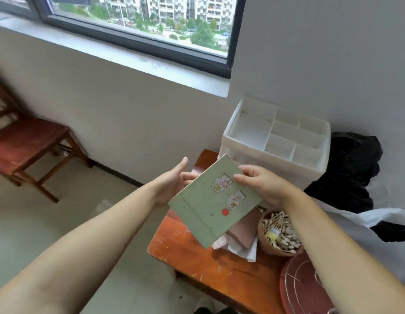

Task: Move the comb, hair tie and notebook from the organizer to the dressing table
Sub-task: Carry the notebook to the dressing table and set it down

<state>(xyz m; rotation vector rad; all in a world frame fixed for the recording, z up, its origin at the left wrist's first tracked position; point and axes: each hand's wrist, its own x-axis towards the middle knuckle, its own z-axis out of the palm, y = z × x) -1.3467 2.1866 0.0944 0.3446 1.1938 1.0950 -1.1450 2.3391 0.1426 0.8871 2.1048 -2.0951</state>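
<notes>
A pale green notebook [214,201] with cartoon stickers and a red dot hangs tilted in the air above the orange wooden dressing table [197,252]. My right hand [262,184] grips its right edge, thumb on the cover. My left hand [172,182] supports its left edge from underneath, fingers behind the book. The white plastic organizer [274,141] stands at the table's far end, its top compartments showing nothing inside. No comb or hair tie shows in this view.
A clay pot of cotton swabs [279,234] sits on the table beside a pink box [244,232] and crumpled paper. A dark red round cushion [303,288] lies near the front. A black bag [351,168] is right of the organizer. A wooden chair [29,150] stands left.
</notes>
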